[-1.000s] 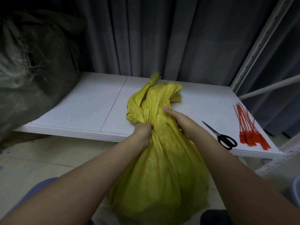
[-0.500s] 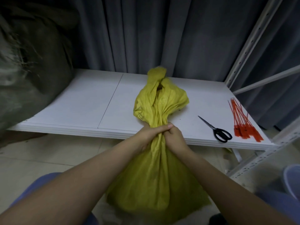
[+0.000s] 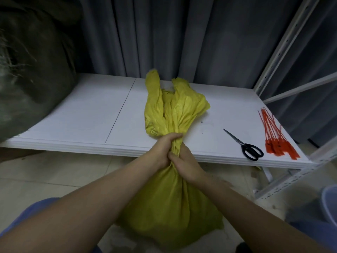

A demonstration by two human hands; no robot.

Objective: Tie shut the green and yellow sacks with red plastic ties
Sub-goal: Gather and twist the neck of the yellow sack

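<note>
You had both hands on the neck of the yellow sack (image 3: 169, 207): left hand (image 3: 162, 150) on top, fingers (image 3: 173, 136) clamped round the gathered fabric, right hand (image 3: 186, 165) touching just under it, curled tight on the same twist. The sack's body sat on the floor against the front edge of the white shelf (image 3: 82, 115), and its loose mouth flopped onto the shelf. No tie was on it yet. The red ties (image 3: 275, 139) lay bundled at the shelf's right end, past the scissors (image 3: 244, 145), well apart from your hands. My read on the risk: fetching a tie meant freeing one hand, and a single grip could let the woven neck untwist and fan open. The ties overlapped, so pulling one could drag others off the edge. The green sack (image 3: 32, 70) sat far left, blurred; couldn't tell if it was tied
</note>
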